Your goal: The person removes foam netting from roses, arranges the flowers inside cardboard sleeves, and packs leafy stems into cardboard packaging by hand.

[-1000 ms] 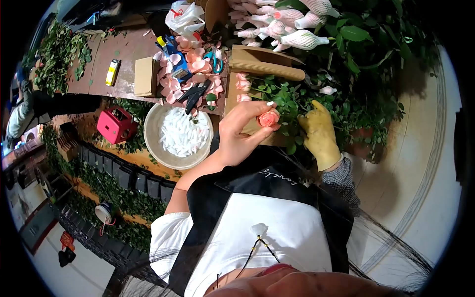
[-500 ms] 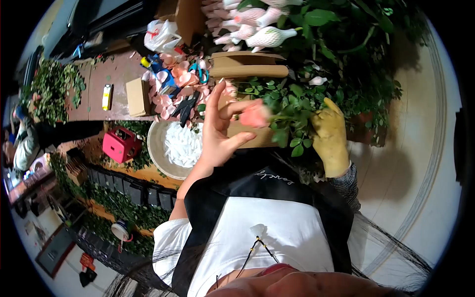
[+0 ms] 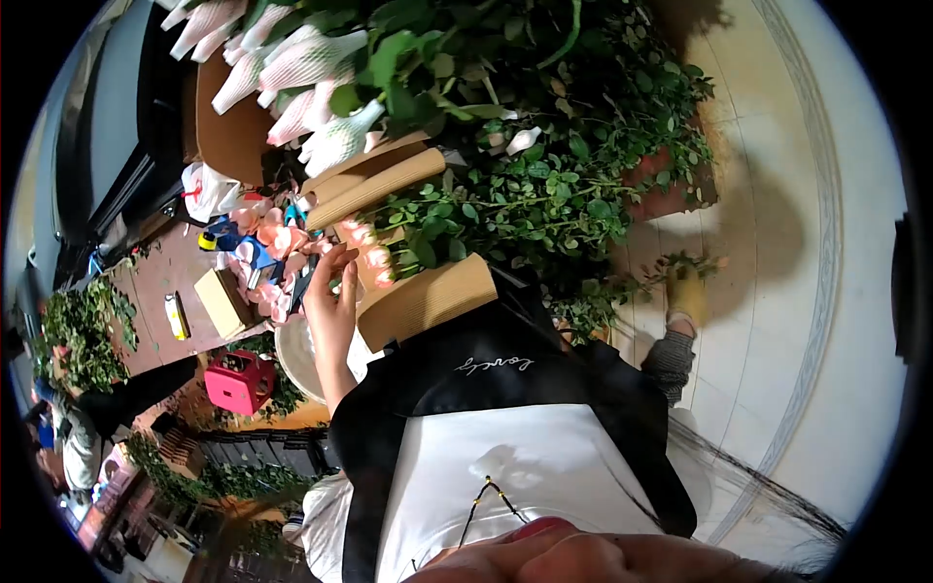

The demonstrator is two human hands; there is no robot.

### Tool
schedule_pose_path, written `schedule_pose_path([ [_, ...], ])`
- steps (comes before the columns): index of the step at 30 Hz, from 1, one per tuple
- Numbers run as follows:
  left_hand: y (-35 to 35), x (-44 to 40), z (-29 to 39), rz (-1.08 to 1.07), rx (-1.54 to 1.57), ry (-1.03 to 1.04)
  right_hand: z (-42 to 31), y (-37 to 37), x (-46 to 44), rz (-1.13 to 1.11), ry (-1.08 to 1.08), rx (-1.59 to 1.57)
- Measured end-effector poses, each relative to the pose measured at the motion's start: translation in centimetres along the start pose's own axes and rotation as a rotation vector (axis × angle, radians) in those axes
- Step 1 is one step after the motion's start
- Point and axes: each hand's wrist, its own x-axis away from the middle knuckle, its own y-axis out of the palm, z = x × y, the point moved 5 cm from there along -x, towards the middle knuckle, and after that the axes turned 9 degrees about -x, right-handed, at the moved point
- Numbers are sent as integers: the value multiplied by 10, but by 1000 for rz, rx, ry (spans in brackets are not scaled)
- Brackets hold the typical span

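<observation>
My bare left hand (image 3: 333, 299) is beside the corrugated cardboard sheet (image 3: 432, 303), its fingers slightly bent and apart, with nothing visible in them. Just beyond its fingertips, several pink roses (image 3: 377, 260) lie in a row on cardboard, their leafy stems (image 3: 457, 216) pointing right. Far to the right, my right hand (image 3: 686, 296) wears a yellow glove and is low beside the table, blurred. A leafy sprig (image 3: 680, 262) crosses over the glove's fingers and hides them, so whether they grip it is unclear.
Rose buds in white netting (image 3: 311, 73) lie at the back. A rolled corrugated cardboard (image 3: 379, 189) is in front of them. Loose petals (image 3: 277, 238), a small cardboard box (image 3: 224, 301) and a yellow-white utility item (image 3: 176, 316) lie left. A pink stool (image 3: 239, 381) stands below.
The pink rose that was between my hands is no longer there; roses now show in a row on the cardboard. My left hand moved left, my gloved right hand away right. The view turned.
</observation>
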Motion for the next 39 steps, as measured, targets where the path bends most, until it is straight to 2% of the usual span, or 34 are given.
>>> schedule_pose_path([
  [2,3,-2,13,-21,-36,-8,-53,9,-6,10,-337,-291],
  [4,8,-2,28,-48,-89,10,-131,-11,-2,140,-675,-647],
  [6,11,-2,45,-85,-233,143,-187,-6,-40,203,-787,-650],
  [8,14,2,52,-107,-266,146,-237,6,-84,515,-1052,-365],
  [10,15,6,62,-92,-280,148,-272,32,-112,668,-1110,129],
  [12,14,14,63,-85,-292,145,-270,54,-138,607,-1185,114],
  [14,9,18,55,43,-197,121,-283,35,-154,542,-1028,54],
  [16,4,25,42,84,-66,31,-256,-18,-132,887,-1018,-284],
  [18,2,29,31,112,-29,-28,-228,-55,-101,1065,-935,-327],
  [19,1,30,29,105,-90,16,-220,-64,-91,976,-1038,-374],
  [20,3,33,27,112,-23,-38,-216,-73,-81,883,-1151,-421],
  [22,1,34,36,128,-25,-63,-218,-87,-56,631,-1351,-316],
  [24,10,36,15,98,259,-90,-233,-92,1,126,-1115,-714],
  [27,28,46,44,-86,580,36,-239,-60,55,391,-1577,-137],
  [28,35,53,53,-126,650,97,-239,-48,68,336,-1602,-97],
  [29,46,56,53,-139,907,109,-240,-35,81,278,-1625,-59],
  [30,50,63,48,-75,893,-18,-242,-24,92,134,-1586,-38],
  [32,58,71,11,28,1061,-177,-254,-20,119,-5,-1669,11],
  [34,51,78,3,102,984,-160,-253,-16,130,-21,-1706,-166],
  [35,43,86,0,69,952,-193,-253,-17,135,-31,-1712,-149],
  [37,34,102,-27,-27,1079,-182,-256,-17,149,-124,-1730,-47],
  [39,23,117,-41,27,1099,-280,-252,-3,156,-217,-1734,-99],
])
